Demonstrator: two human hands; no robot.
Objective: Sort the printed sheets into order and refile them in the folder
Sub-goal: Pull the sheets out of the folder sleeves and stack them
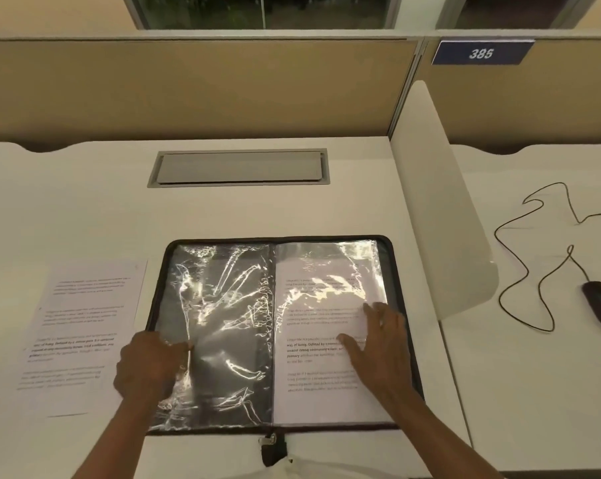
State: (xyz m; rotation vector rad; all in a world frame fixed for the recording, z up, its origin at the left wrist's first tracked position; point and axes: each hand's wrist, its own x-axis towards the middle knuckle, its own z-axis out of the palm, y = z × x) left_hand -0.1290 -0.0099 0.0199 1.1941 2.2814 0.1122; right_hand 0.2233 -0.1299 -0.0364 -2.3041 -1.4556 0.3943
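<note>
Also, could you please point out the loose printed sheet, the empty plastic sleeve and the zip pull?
loose printed sheet point(79, 337): head view, middle of its text.
empty plastic sleeve point(223, 305): head view, glossy centre of the left page.
zip pull point(267, 440): head view, its silvery metal tab.

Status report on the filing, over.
Left hand on empty sleeve, grip unclear; right hand flat on filed sheet. Folder open. One loose sheet beside it. Nothing blocking.
</note>
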